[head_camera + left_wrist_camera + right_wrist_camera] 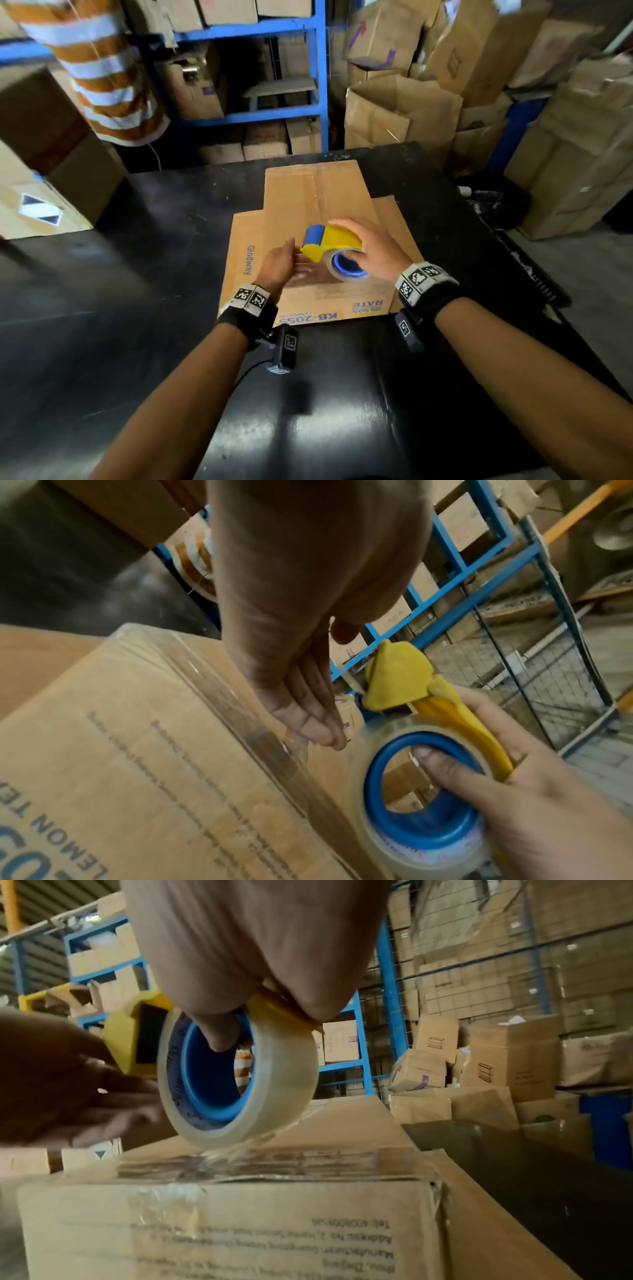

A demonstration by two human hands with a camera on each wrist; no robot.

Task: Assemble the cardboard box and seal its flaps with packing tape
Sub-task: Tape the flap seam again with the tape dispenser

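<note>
- Box [318,219]: brown cardboard, on the black tabletop [154,240], roughly mid-surface, directly ahead of the person. Side flaps spread outward in the head view. Blue print on the near face: "KB-2055", "RATE"; "Glodway" on the left flap.
- Tape [305,274]: clear strip laid along the box top, running from the roll toward the near edge. Right wrist view shows it wrinkled where it leaves the roll and lapping over the near edge; head view shows only a glossy patch.
- Dispenser [330,241]: yellow body, blue roller at the front, clear roll on a blue core. Roll touches the box top.
- Right hand [371,245]: grip closed round the dispenser, thumb hooked inside the blue core (both wrist views); palm lies over the yellow body.
- Left hand [277,263]: grip spread, fingers straight and together, tips at the tape just beside the roll. Left wrist view leaves actual contact with the tape hard to judge.
- Wrist bands: black, with patterned markers, on both forearms.
- Surroundings: blue shelving [320,85] behind the tabletop, stacked cartons [565,164] to the right, an orange-and-white striped roll [106,78] at upper left, blurred.
- Hidden: the box's inside and far flaps; small print on the near face is not legible.
</note>
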